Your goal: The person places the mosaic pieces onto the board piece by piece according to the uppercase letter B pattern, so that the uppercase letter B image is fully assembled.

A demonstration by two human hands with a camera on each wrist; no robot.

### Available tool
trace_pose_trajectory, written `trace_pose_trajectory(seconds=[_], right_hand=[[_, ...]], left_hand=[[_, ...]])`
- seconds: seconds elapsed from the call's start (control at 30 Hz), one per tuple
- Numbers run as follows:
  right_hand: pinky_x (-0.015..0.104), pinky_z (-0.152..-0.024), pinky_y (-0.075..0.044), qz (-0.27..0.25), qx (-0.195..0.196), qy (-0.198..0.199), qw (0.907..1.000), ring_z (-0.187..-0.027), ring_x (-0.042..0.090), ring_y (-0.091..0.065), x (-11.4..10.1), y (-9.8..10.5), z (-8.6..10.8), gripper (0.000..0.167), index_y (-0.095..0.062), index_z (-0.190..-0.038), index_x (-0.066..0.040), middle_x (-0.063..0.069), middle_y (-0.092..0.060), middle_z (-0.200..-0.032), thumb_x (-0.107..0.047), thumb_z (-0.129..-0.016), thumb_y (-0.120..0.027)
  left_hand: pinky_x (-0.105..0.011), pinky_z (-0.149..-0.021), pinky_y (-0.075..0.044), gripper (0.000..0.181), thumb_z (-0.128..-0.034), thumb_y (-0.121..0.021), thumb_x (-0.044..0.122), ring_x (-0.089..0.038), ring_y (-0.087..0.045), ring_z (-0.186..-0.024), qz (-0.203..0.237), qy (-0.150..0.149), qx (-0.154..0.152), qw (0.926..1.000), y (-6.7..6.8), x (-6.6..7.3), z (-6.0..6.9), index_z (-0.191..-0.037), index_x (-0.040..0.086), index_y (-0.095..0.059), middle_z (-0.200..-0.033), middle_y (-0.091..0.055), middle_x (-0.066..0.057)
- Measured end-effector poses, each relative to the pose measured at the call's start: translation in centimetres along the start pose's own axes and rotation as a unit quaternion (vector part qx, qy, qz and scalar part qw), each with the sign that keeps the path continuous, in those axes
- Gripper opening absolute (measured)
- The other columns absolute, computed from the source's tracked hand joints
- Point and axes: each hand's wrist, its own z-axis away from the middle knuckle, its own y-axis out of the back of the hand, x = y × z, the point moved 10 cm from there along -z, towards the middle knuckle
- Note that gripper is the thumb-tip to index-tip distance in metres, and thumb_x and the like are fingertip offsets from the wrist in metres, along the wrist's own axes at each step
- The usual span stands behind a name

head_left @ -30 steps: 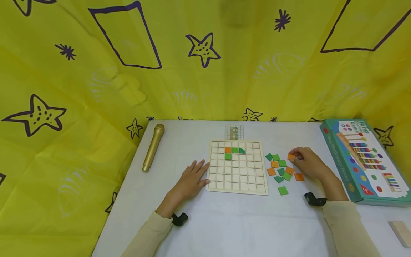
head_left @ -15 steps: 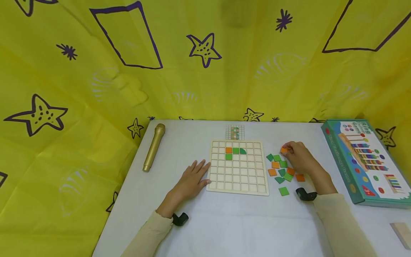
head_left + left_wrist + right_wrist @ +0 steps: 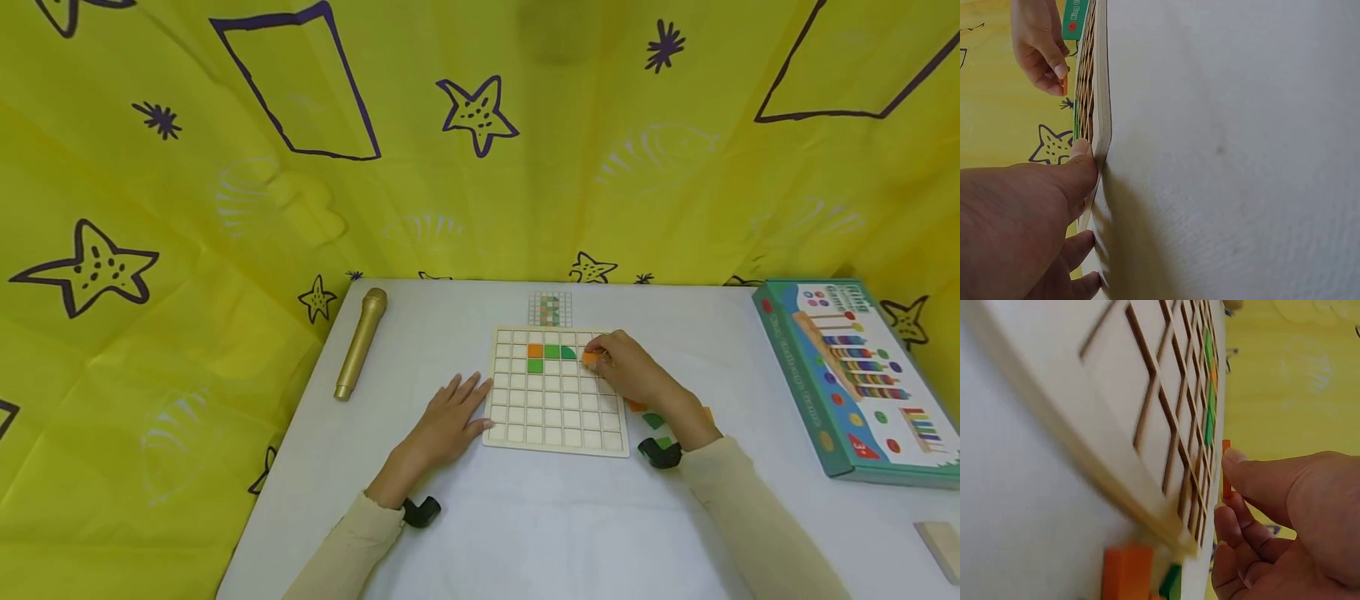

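My right hand (image 3: 633, 368) pinches an orange square tile (image 3: 1227, 475) between thumb and fingers, held above the upper right part of the wooden grid board (image 3: 551, 410). In the board's cells lie an orange square (image 3: 535, 351), two green squares, one of them a green square (image 3: 535, 366) below the orange one, and a dark green rounded piece (image 3: 567, 352). My left hand (image 3: 448, 418) rests on the table at the board's left side, fingers spread. Its thumb (image 3: 1079, 169) touches the board's edge. Loose orange and green tiles (image 3: 654, 420) lie right of the board, partly hidden under my right forearm.
Behind the board lies a small pattern card (image 3: 550, 308) with a coloured grid. A gold microphone (image 3: 360, 346) lies at the left. At the right are a boxed game (image 3: 862, 375) and a pale wooden block (image 3: 937, 550). A yellow patterned cloth (image 3: 480, 200) hangs behind the table.
My right hand has carried the orange tile leftward from beside the loose tiles to over the board. My left hand has stayed at the board's left edge.
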Motion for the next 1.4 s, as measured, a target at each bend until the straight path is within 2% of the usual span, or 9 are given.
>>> trace_pose_trajectory(seconds=[0.13, 0.4, 0.63, 0.97, 1.13, 1.27, 1.4], right_hand=[[0.051, -0.095, -0.051, 0.007, 0.0, 0.028, 0.9996, -0.105, 0.031, -0.057, -1.0, -1.3, -0.5, 0.029, -0.064, -0.132, 0.003, 0.021, -0.058, -0.122, -0.012, -0.107, -0.063], [0.049, -0.095, -0.051, 0.038, 0.02, 0.036, 0.9984, -0.107, 0.03, -0.06, -1.7, -2.5, -0.8, 0.008, -0.069, -0.112, -0.008, 0.013, -0.06, -0.115, -0.01, -0.106, -0.064], [0.052, -0.095, -0.052, 0.042, 0.025, 0.045, 0.9978, -0.108, 0.033, -0.062, -2.2, -2.6, -0.6, 0.018, -0.064, -0.121, -0.002, 0.017, -0.063, -0.118, -0.004, -0.104, -0.063], [0.054, -0.1, -0.051, 0.046, 0.036, 0.048, 0.9971, -0.113, 0.035, -0.061, -2.5, -2.5, -0.3, 0.013, -0.069, -0.116, -0.003, 0.014, -0.063, -0.118, -0.004, -0.104, -0.063], [0.054, -0.102, -0.051, 0.043, 0.036, 0.036, 0.9978, -0.117, 0.037, -0.061, -2.0, -2.6, -0.3, 0.014, -0.071, -0.116, -0.004, 0.015, -0.062, -0.122, -0.006, -0.105, -0.064], [0.052, -0.099, -0.052, 0.04, 0.036, 0.028, 0.9982, -0.114, 0.035, -0.061, -1.7, -2.4, 0.0, 0.018, -0.072, -0.122, -0.004, 0.016, -0.059, -0.126, -0.008, -0.105, -0.065], [0.052, -0.096, -0.053, 0.038, 0.038, 0.017, 0.9984, -0.111, 0.033, -0.06, -1.3, -1.3, 0.9, 0.03, -0.066, -0.134, -0.003, 0.018, -0.057, -0.13, -0.01, -0.105, -0.066]], left_hand=[[-0.064, -0.128, -0.019, 0.069, -0.1104, -0.052, 0.045, -0.041, -0.012, -0.163, 0.001, -0.005, 0.004, 1.0, 0.0, 0.0, 0.0, -0.169, 0.019, -0.028, -0.176, -0.021, -0.009], [-0.063, -0.128, -0.018, 0.069, -0.1103, -0.052, 0.046, -0.041, -0.012, -0.163, 0.0, -0.004, 0.003, 1.0, 0.1, 0.0, 0.1, -0.169, 0.019, -0.027, -0.176, -0.021, -0.008], [-0.063, -0.128, -0.018, 0.069, -0.1102, -0.053, 0.045, -0.041, -0.013, -0.163, 0.003, -0.004, 0.004, 1.0, 0.1, 0.0, 0.1, -0.169, 0.019, -0.028, -0.176, -0.022, -0.009], [-0.064, -0.128, -0.019, 0.069, -0.1101, -0.052, 0.046, -0.041, -0.013, -0.163, 0.0, -0.007, 0.005, 1.0, 0.1, 0.0, 0.1, -0.169, 0.019, -0.028, -0.176, -0.022, -0.009], [-0.064, -0.128, -0.018, 0.07, -0.11, -0.053, 0.046, -0.042, -0.012, -0.163, 0.003, -0.007, 0.004, 1.0, 0.1, 0.0, 0.0, -0.169, 0.019, -0.028, -0.176, -0.022, -0.009], [-0.064, -0.128, -0.018, 0.07, -0.11, -0.052, 0.047, -0.042, -0.012, -0.163, -0.002, -0.008, 0.004, 1.0, -0.1, -0.1, -0.1, -0.169, 0.019, -0.027, -0.176, -0.022, -0.009], [-0.063, -0.128, -0.018, 0.07, -0.11, -0.052, 0.047, -0.041, -0.012, -0.163, -0.009, -0.004, 0.003, 1.0, -0.3, -0.3, -0.1, -0.169, 0.02, -0.027, -0.176, -0.021, -0.009]])
